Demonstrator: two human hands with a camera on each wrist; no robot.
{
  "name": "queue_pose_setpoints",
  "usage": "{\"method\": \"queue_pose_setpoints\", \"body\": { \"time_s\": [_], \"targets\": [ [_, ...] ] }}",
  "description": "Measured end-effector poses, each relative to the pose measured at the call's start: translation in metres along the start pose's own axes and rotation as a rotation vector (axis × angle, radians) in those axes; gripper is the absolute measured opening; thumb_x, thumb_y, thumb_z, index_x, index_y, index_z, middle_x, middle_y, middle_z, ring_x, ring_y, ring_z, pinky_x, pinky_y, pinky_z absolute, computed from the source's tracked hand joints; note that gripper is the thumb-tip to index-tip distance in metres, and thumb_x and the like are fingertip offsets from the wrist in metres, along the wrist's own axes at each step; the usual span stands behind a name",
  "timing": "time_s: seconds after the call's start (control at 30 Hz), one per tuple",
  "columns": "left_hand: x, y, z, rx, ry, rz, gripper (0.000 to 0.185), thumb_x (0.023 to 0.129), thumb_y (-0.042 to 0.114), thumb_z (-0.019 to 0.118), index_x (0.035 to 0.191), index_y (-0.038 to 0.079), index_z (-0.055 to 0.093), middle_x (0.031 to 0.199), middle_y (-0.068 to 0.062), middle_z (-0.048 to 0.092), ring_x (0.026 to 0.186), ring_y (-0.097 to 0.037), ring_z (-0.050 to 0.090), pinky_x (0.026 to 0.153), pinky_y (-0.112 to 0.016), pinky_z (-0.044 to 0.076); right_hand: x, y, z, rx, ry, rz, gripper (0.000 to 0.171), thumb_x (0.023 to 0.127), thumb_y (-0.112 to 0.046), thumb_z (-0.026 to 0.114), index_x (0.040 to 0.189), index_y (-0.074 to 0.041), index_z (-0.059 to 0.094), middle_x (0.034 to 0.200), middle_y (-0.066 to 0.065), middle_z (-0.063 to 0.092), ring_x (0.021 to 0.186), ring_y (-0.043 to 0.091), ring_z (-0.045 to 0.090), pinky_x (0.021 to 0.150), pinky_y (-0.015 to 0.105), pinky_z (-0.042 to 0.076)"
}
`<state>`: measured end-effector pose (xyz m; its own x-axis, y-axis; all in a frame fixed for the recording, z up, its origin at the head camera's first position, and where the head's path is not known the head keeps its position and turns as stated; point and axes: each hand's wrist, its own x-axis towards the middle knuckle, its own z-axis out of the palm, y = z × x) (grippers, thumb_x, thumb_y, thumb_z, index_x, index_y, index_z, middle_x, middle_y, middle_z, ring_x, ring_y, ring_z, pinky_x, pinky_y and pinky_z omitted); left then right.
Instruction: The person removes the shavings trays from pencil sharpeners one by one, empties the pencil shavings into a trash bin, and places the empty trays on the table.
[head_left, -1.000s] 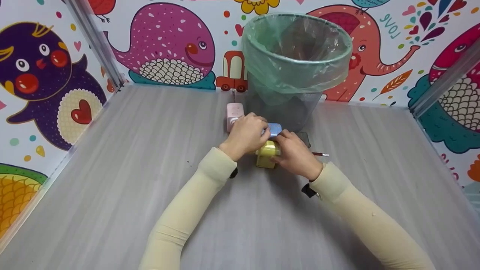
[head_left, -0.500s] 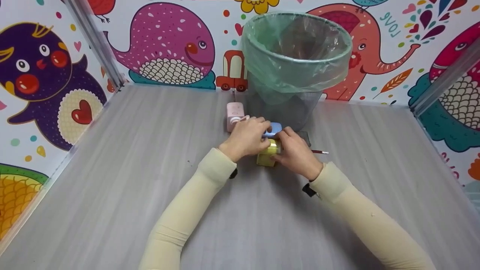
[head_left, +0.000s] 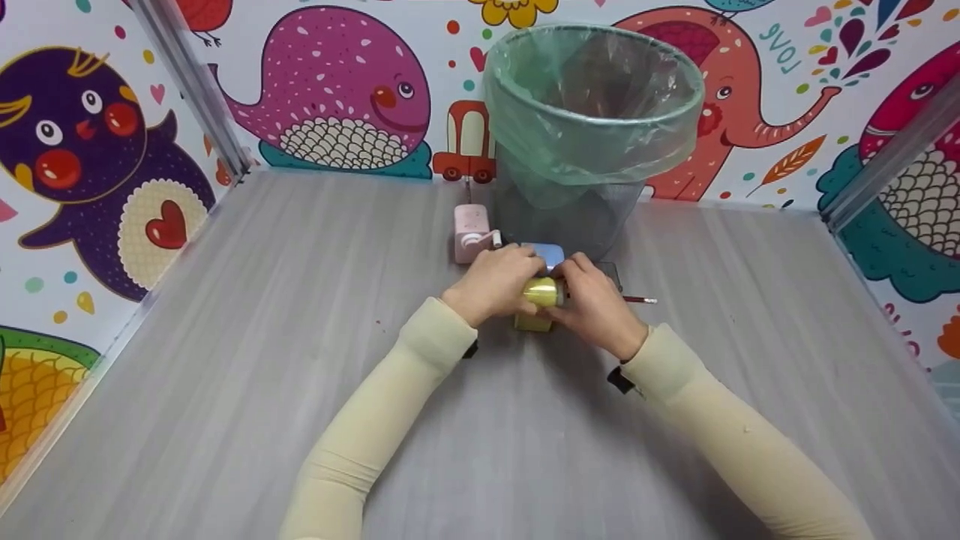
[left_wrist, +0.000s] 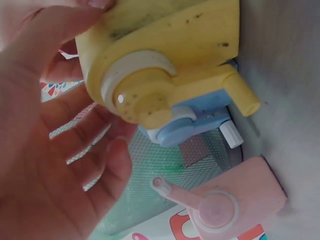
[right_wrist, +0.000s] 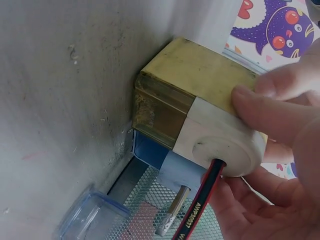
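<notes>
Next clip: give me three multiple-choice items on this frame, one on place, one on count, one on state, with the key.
1. Where does the bin stand?
A. behind the sharpeners
B. at the near table edge
C. on the floor

2. How many crank sharpeners show?
A. one
B. three
C. five

3. What is the red pencil's state?
A. lying loose
B. stuck in the yellow sharpener
C. snapped

Key: 1 A, it stands by the back wall; 2 B, the left wrist view shows yellow, blue sharpener and pink sharpener; 3 B, its tip enters the white front hole.
</notes>
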<state>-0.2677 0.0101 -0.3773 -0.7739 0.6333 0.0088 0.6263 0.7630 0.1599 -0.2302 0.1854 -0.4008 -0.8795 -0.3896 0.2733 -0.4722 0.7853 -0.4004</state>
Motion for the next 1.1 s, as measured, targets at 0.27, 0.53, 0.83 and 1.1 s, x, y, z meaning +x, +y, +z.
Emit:
{"method": "queue_pose_setpoints", "body": {
  "time_s": [0.27,0.53,0.83,1.1],
  "targets": [
    [0.002,0.001,0.0,-0.025,-0.025,-0.025,0.053,0.082,0.036,0.082,0.126,0.013,0.065,0.125,-0.006,0.066,0.113,-0.025,0.06,0.097,-0.044,0.053,-0.006,0.0,-0.016,-0.006,-0.034,0.044,0.065,0.072,-0.024,0.092,0.117,0.003,0.054,0.109,0.016,0.052,0.1,0.03,0.051,0.091,0.045,0.05],
    [0.002,0.001,-0.001,-0.027,-0.036,-0.032,0.05,0.083,0.036,0.082,0.124,0.012,0.066,0.121,-0.006,0.067,0.108,-0.024,0.06,0.095,-0.043,0.053,-0.014,0.008,-0.041,0.017,-0.096,0.028,0.039,0.075,-0.014,0.088,0.099,0.001,0.062,0.095,0.013,0.062,0.086,0.024,0.056,0.078,0.04,0.053],
    [0.002,0.001,-0.001,-0.014,-0.006,-0.019,0.043,0.08,0.034,0.084,0.114,0.012,0.071,0.109,-0.006,0.068,0.099,-0.024,0.063,0.086,-0.042,0.054,-0.021,0.021,-0.038,0.043,-0.4,-0.05,0.016,0.085,-0.015,0.077,0.094,-0.003,0.073,0.068,0.002,0.064,0.057,0.005,0.051,0.056,0.024,0.046],
    [0.003,0.002,-0.002,-0.03,-0.008,-0.014,0.043,0.079,0.032,0.086,0.113,0.011,0.071,0.107,-0.006,0.067,0.095,-0.023,0.061,0.085,-0.042,0.054,-0.024,0.035,-0.011,0.053,-0.442,-0.067,0.043,0.087,-0.018,0.076,0.121,0.004,0.063,0.084,0.01,0.066,0.065,0.009,0.05,0.064,0.027,0.044]
  ]
}}
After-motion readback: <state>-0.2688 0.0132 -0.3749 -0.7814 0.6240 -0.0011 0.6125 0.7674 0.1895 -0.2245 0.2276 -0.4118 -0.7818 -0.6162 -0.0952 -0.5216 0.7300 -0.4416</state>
